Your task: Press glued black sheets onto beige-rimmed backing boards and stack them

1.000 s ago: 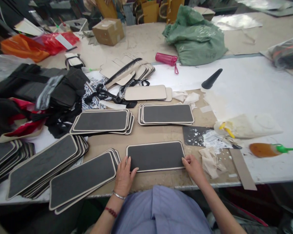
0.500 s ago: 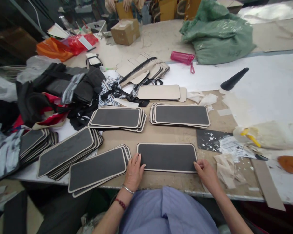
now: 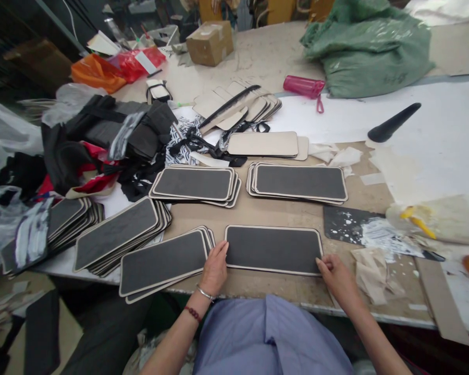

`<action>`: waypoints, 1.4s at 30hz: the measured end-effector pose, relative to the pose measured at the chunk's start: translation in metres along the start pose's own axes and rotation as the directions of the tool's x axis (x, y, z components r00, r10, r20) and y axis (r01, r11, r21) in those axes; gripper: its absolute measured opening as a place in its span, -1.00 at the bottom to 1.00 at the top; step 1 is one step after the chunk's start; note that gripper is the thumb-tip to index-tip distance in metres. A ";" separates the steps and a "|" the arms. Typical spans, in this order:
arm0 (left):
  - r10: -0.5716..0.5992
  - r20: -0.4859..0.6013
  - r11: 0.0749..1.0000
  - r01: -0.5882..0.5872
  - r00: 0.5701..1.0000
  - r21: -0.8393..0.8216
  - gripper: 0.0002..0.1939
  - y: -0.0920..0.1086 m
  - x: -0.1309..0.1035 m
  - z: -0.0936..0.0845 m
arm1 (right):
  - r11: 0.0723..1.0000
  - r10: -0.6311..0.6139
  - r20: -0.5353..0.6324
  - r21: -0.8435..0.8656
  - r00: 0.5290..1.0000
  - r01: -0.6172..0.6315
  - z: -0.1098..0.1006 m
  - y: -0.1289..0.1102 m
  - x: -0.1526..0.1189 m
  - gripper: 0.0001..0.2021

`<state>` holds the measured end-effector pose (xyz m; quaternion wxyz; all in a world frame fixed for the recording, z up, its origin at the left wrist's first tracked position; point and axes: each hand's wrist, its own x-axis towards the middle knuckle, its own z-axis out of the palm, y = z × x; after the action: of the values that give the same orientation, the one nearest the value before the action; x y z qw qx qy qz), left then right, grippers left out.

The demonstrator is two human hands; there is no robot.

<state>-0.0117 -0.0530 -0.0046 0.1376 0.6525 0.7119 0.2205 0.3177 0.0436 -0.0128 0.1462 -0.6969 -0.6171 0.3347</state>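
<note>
A dark grey rectangular panel with rounded corners and a pale border (image 3: 273, 250) lies in front of me on the brown board. At its left end, the fingers of my left hand (image 3: 215, 268) close on the edge, with the fingertips partly hidden. My right hand (image 3: 336, 272) pinches the lower right corner between thumb and fingers. Just left of my left hand is a fanned stack of similar panels (image 3: 164, 262). Beyond the held panel lie two more stacks, one to the left (image 3: 193, 183) and one to the right (image 3: 300, 180).
Further left are a taller panel stack (image 3: 117, 234) and a heap of black bags (image 3: 113, 130). On the right lie a white-smeared dark sheet (image 3: 342, 224), crumpled paper (image 3: 371, 273) and a black-handled tool (image 3: 394, 122). A green sack (image 3: 375, 57) and carton (image 3: 210, 44) stand behind.
The view has shifted, so most things appear further right. My left hand's fingers have drawn closer together at the panel's left edge. My right hand stays at its right corner.
</note>
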 end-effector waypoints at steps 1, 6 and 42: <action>0.002 0.004 1.000 -0.002 1.000 -0.003 -0.56 -0.001 0.000 0.000 | 1.000 0.005 -0.001 -0.004 1.000 -0.005 0.000 -0.001 0.000 -0.72; -0.007 0.021 1.000 0.007 1.000 -0.012 -0.55 -0.005 -0.002 0.000 | 1.000 0.015 -0.018 -0.025 1.000 -0.015 -0.002 -0.007 -0.002 -0.74; 0.243 0.227 0.819 -0.325 0.943 0.473 -0.53 0.033 0.037 -0.005 | 0.997 -0.016 -0.039 -0.072 0.999 0.013 0.005 -0.003 -0.001 -0.87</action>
<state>0.0106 -0.0154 0.0191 -0.0167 0.7798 0.6257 -0.0069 0.3124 0.0418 -0.0147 0.1358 -0.7038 -0.6307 0.2974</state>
